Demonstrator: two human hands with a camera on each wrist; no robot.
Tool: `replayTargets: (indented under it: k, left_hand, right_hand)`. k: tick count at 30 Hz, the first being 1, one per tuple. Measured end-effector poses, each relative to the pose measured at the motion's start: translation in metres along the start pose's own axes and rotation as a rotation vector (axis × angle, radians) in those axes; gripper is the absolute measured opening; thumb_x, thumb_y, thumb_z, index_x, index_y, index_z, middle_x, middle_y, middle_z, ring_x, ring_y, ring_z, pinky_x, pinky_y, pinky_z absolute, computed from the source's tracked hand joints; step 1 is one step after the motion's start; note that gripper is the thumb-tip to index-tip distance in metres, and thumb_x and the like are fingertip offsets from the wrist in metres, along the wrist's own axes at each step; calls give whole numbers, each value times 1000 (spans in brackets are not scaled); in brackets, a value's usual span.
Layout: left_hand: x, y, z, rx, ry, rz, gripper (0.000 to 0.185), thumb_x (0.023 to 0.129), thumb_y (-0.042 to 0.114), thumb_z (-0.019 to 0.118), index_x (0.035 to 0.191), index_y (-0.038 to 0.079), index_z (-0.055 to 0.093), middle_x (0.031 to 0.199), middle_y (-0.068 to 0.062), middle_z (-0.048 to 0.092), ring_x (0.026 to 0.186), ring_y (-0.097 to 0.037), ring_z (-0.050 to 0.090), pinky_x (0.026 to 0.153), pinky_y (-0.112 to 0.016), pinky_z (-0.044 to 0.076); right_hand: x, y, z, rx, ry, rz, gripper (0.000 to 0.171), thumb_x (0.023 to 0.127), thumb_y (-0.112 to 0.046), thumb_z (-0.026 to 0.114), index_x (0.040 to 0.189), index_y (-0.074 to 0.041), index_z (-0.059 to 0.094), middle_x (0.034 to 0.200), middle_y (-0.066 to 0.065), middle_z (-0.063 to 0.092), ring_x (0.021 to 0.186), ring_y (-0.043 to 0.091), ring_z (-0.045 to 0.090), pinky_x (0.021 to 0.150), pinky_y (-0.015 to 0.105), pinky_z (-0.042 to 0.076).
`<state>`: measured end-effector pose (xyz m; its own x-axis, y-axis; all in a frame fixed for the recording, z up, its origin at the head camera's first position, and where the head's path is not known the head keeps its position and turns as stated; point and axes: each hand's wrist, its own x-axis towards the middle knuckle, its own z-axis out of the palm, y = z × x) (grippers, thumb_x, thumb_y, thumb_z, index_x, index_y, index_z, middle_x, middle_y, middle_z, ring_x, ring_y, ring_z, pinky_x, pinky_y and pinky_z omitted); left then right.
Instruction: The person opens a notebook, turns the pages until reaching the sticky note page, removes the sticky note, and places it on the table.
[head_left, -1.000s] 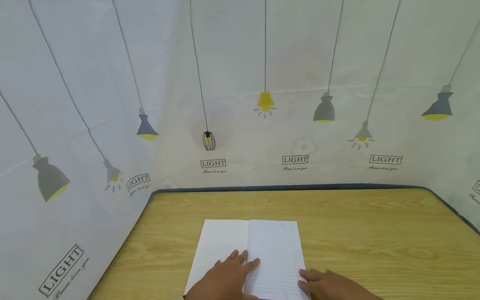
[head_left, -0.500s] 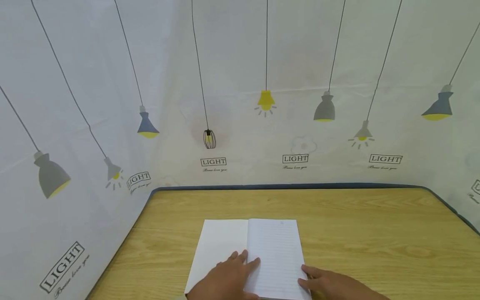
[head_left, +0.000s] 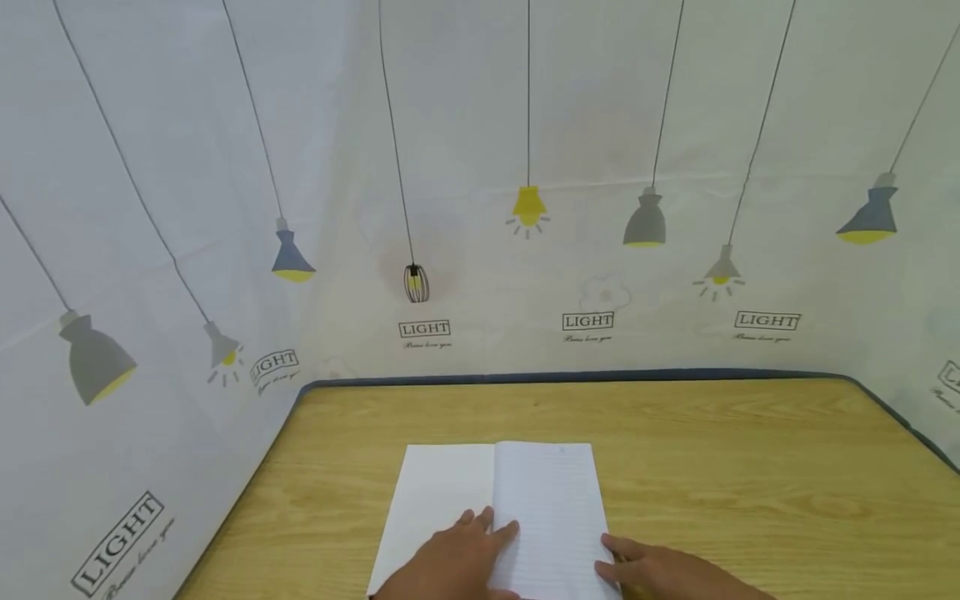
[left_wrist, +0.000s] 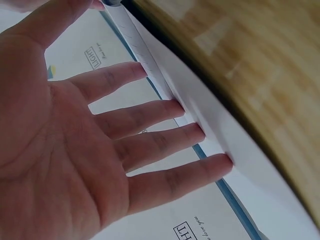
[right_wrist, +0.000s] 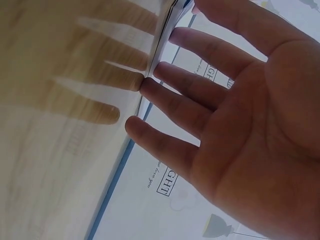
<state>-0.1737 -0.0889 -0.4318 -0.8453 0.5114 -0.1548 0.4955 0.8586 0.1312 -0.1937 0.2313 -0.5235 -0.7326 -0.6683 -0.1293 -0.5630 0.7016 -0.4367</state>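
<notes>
Little is changing across the 3 head views: both hands are staying on the open notebook, and only the camera is dipping slightly, so the work looks to be pausing at flattening the pages. The left hand is lying flat across the centre fold, its fingers straight and spread, pressing on the paper and gripping nothing. The right hand is resting at the lined page's right edge with straight fingers touching the page stack, also gripping nothing. The notebook is sitting at the near middle of the wooden table, with bare wood lying beyond and to the right, while the lamp-printed cloth is closing in the far and left edges
</notes>
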Motion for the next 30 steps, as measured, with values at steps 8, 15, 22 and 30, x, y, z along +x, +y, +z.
replayTargets:
  k: [8, 15, 22, 30]
  left_hand:
    - [2, -1, -1, -26, -69, -23, 74, 82, 61, 71, 145, 27, 52, 148, -14, 53, 136, -34, 51, 96, -50, 53]
    - [3, -2, 1, -12, -88, -5, 73, 84, 61, 70, 145, 25, 53, 148, -15, 53, 135, -34, 52, 100, -45, 51]
    - [2, -4, 0, -18, -75, 13, 74, 85, 59, 69, 147, 23, 51, 149, -16, 51, 136, -35, 51, 101, -44, 51]
    - [-1, -3, -2, -9, -58, 29, 71, 86, 55, 69, 147, 22, 51, 148, -17, 52, 135, -36, 52, 100, -44, 51]
  right_hand:
    - [1, 10, 2, 7, -38, 0, 79, 82, -75, 57, 143, -24, 56, 152, 10, 50, 130, 24, 58, 94, 36, 55]
    - [-1, 3, 0, 12, -31, 26, 87, 83, -74, 59, 145, -13, 53, 154, 8, 47, 133, 23, 55, 97, 35, 53]
    - [-2, 18, 8, -23, 1, -31, 90, 82, -74, 61, 147, -14, 50, 155, 7, 46, 135, 20, 53, 98, 32, 53]
    - [-1, 20, 7, -5, -39, 31, 92, 79, -78, 60, 149, -20, 49, 157, 0, 43, 137, 18, 51, 101, 33, 51]
